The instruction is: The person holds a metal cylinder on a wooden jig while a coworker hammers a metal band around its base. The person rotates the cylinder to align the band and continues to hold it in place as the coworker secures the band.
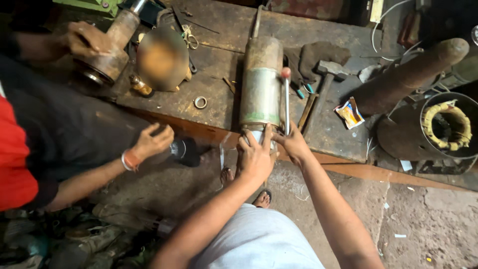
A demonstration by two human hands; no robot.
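A long rusty metal cylinder with a green band lies on the low workbench, its near end over the front edge. My left hand is clasped around that near end. My right hand grips a thin metal rod with a red tip, which stands upright beside the cylinder's right side. My feet show below the bench edge.
A hammer, a small ring, scissors and loose tools lie on the bench. Another person at the left holds a rusty motor part and a dark object. A stator with copper windings sits at the right.
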